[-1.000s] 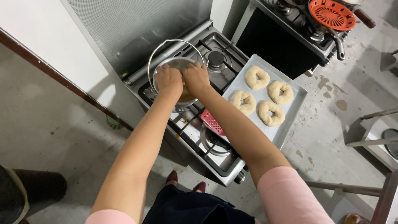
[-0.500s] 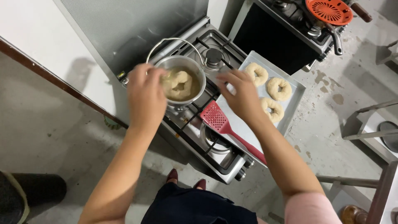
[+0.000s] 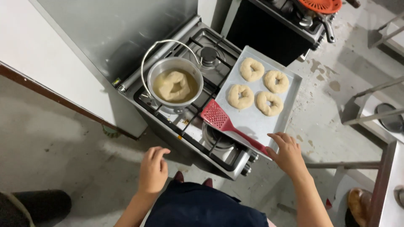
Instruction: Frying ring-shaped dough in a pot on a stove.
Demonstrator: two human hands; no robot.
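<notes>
The red slotted spatula (image 3: 229, 127) lies across the near burner of the stove (image 3: 185, 122) and the edge of the metal tray (image 3: 261, 122). Its long axis runs diagonally: the perforated blade points up and left toward the pot (image 3: 174, 86), the handle runs down and right toward the person. The right hand (image 3: 288, 153) rests at the handle's end by the tray's near corner, fingers loosely curled and slightly apart; whether they grip the handle or only touch it cannot be told, since the hand covers the tip. The left hand (image 3: 152, 170) hangs in front of the stove, fingers relaxed and bent, holding nothing. Four raw dough rings (image 3: 256, 86) sit on the tray. A fifth dough ring (image 3: 174, 85) floats in the pot's liquid; its underside is hidden.
</notes>
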